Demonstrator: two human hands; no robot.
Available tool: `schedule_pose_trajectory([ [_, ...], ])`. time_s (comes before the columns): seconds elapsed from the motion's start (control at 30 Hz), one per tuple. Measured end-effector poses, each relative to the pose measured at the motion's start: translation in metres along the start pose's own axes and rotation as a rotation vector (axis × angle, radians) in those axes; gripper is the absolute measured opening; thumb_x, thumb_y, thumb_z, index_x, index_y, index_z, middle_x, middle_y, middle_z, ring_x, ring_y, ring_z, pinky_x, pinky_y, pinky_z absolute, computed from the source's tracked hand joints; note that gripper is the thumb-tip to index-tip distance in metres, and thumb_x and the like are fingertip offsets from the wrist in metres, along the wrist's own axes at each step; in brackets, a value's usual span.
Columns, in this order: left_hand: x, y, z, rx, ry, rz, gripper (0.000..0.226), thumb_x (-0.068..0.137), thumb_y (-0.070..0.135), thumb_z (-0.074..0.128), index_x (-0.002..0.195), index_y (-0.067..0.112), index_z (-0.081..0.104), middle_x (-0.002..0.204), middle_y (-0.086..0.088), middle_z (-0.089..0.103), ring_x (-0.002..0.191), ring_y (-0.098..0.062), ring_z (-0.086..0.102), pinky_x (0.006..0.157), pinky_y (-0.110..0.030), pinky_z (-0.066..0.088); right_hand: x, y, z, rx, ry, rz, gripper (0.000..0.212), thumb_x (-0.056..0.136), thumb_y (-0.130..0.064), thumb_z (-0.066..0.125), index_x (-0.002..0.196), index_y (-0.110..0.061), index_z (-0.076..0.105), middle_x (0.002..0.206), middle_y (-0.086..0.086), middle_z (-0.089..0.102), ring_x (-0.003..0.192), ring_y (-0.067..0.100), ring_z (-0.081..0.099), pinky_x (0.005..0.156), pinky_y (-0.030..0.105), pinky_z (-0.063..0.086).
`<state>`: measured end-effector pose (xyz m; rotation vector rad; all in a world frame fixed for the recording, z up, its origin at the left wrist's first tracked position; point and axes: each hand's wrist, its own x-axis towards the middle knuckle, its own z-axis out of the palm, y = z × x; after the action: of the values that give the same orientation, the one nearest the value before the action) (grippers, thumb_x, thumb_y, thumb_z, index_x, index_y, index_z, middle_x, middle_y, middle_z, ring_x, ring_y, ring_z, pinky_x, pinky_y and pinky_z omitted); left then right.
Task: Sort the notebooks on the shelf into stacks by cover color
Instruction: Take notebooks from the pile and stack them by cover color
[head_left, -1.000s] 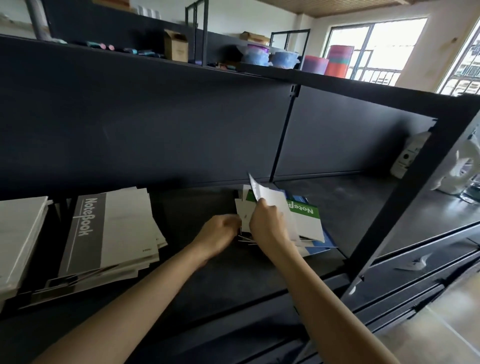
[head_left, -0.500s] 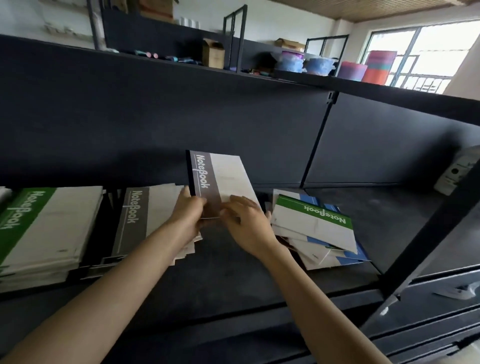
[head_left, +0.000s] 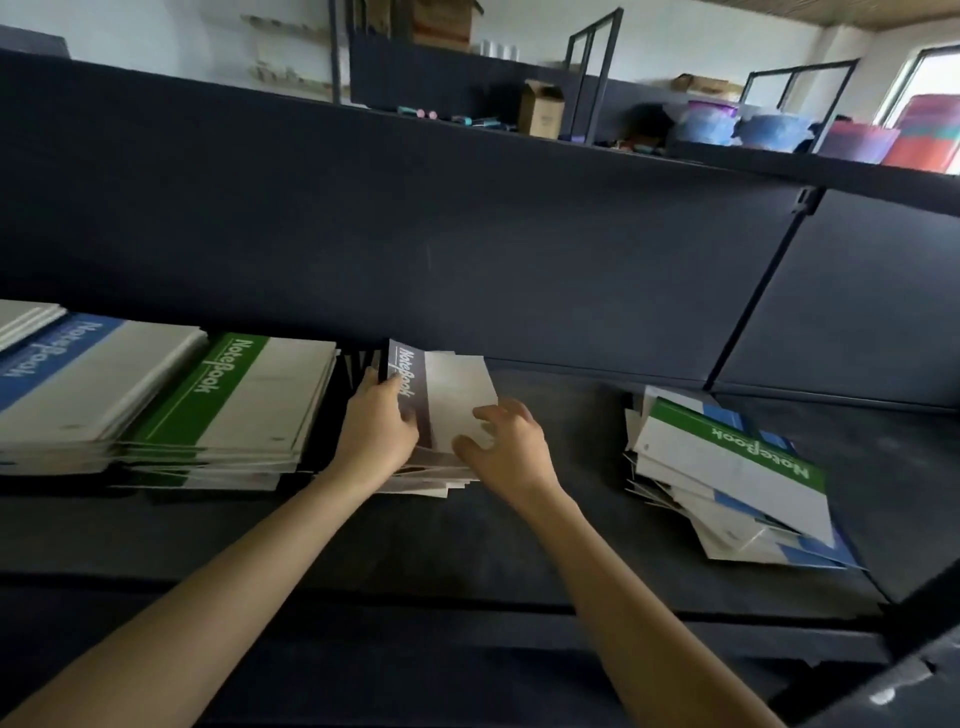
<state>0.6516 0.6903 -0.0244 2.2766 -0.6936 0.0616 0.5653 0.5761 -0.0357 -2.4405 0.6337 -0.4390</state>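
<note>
A brown-banded notebook (head_left: 451, 391) lies on top of the brown stack (head_left: 423, 480) at the middle of the dark shelf. My left hand (head_left: 378, 426) grips its spine edge, thumb over the brown band. My right hand (head_left: 511, 451) hovers at the notebook's near right corner with fingers spread and loosely bent, thumb touching the cover. To the left sit a green stack (head_left: 234, 410) and a blue stack (head_left: 78, 379). A mixed, unsorted pile (head_left: 727, 478) with a green-banded notebook on top lies to the right.
The shelf board (head_left: 545, 545) is dark, with an upright divider post (head_left: 753, 291) behind the mixed pile. A low upper shelf (head_left: 467, 171) overhangs the stacks. Boxes and coloured tubs (head_left: 769, 130) stand on top of it.
The brown notebook has come from the mixed pile, was held up in both hands, and now lies on the brown stack. My right hand has loosened from it. The view has swung left.
</note>
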Motion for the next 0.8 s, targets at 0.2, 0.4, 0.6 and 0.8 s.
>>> schedule_pose_trajectory([
  [0.2,-0.014,-0.01,-0.002,0.366,-0.078,0.139,0.05,0.092,0.0,0.048,0.139,0.015,0.045,0.156,-0.009,0.019,0.139,-0.03,0.027,0.105,-0.034,0.035,-0.007,-0.001,0.015,-0.189,-0.064,-0.112,0.034,0.092,-0.027,0.053,0.118,-0.006,0.062,0.13,0.011,0.051,0.112,0.032,0.05,0.096,0.031,0.035],
  [0.4,-0.015,-0.007,0.005,0.585,-0.138,0.179,0.045,0.092,0.005,0.044,0.134,0.021,0.051,0.143,-0.002,0.043,0.138,-0.024,0.026,0.109,-0.038,0.027,-0.008,0.008,0.02,-0.22,-0.081,-0.154,0.031,0.09,-0.029,0.052,0.114,-0.012,0.061,0.121,0.008,0.053,0.12,0.033,0.043,0.096,0.039,0.04],
  [0.6,-0.021,0.023,0.032,0.434,-0.16,0.356,0.036,0.092,0.016,0.05,0.127,0.019,0.057,0.133,0.0,0.053,0.13,-0.02,0.039,0.104,-0.035,0.035,-0.012,0.04,-0.006,-0.166,0.013,-0.065,0.038,0.091,-0.037,0.043,0.113,-0.014,0.064,0.12,0.008,0.058,0.12,0.032,0.046,0.098,0.042,0.04],
  [0.8,-0.023,0.059,0.075,0.426,-0.285,0.551,0.04,0.095,0.02,0.047,0.135,0.018,0.05,0.147,-0.001,0.04,0.141,-0.019,0.025,0.114,-0.035,0.023,-0.019,0.09,-0.049,-0.194,0.125,0.112,0.039,0.095,-0.027,0.05,0.13,-0.01,0.052,0.13,0.011,0.052,0.12,0.027,0.047,0.101,0.041,0.039],
])
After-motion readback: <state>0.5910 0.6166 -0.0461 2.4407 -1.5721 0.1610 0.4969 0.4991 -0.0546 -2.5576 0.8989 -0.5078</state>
